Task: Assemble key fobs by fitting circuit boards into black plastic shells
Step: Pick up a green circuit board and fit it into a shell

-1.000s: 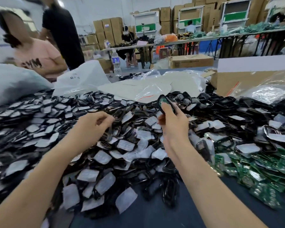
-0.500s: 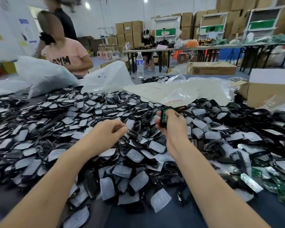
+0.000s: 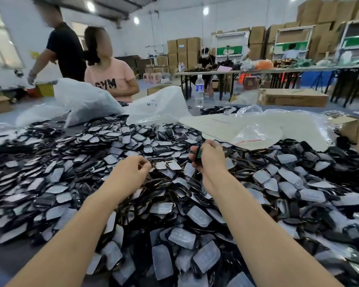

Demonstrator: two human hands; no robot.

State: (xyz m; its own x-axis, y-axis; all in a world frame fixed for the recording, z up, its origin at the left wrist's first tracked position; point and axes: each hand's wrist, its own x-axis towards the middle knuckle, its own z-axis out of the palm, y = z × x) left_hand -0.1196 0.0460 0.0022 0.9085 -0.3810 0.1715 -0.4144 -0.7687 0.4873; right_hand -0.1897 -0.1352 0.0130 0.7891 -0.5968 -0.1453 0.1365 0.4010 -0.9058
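Note:
A big heap of black key fob shells point(image 3: 174, 204) with pale film-covered faces spreads across the table. My right hand point(image 3: 210, 158) grips one black shell with a green circuit board point(image 3: 198, 155) in it, held upright just above the heap. My left hand point(image 3: 131, 168) hovers over the pile to the left, its fingers curled in with the tips together; whether it pinches anything small is hidden.
White plastic bags point(image 3: 85, 100) and clear bags point(image 3: 255, 133) lie at the far side of the heap. A person in a pink shirt point(image 3: 112, 79) sits opposite, another stands behind. A water bottle point(image 3: 199, 91) and cardboard boxes point(image 3: 294, 98) stand further back.
The camera has tilted up and left, so the green boards at the right are out of view. My right hand has lowered the shell and closed round it. My left hand stays curled.

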